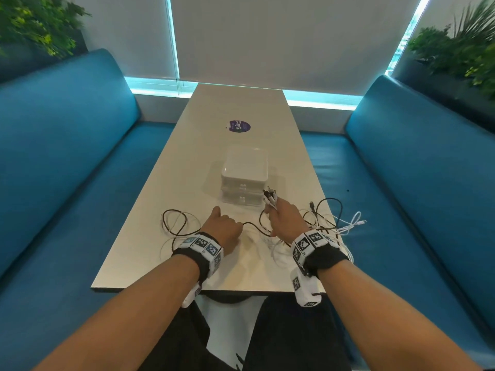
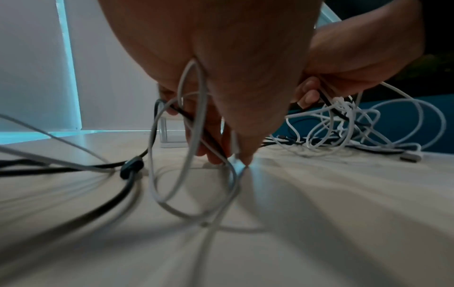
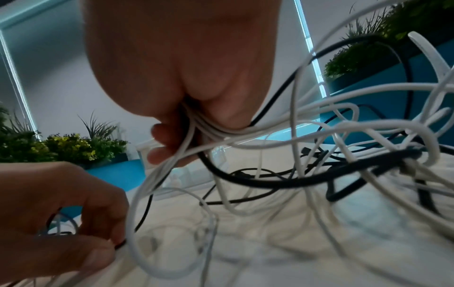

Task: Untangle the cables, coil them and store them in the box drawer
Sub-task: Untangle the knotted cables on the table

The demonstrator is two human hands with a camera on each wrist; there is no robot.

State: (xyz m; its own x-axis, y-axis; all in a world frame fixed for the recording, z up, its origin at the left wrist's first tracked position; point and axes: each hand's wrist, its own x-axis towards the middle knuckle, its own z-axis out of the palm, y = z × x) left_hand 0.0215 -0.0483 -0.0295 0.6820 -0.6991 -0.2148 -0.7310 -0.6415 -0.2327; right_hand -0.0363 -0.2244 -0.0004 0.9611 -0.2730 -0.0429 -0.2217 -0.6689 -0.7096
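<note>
A tangle of black and white cables (image 1: 329, 223) spreads over the near part of the pale table (image 1: 241, 108). My right hand (image 1: 285, 220) grips a bunch of cable ends (image 1: 269, 198), plugs sticking up, just right of the white box drawer (image 1: 244, 178). In the right wrist view the right hand (image 3: 176, 124) closes round several white and black strands (image 3: 209, 130). My left hand (image 1: 223, 227) sits low on the table, fingers curled, pinching a black and a white cable (image 2: 196, 124). The left hand (image 3: 73, 223) also appears there, pinching cable ends against the table.
Loose loops of black and white cable (image 1: 179, 223) lie left of the left hand. A round purple sticker (image 1: 239, 126) marks the table beyond the drawer. Blue benches (image 1: 67, 156) flank the table, with plants (image 1: 460, 49) behind them.
</note>
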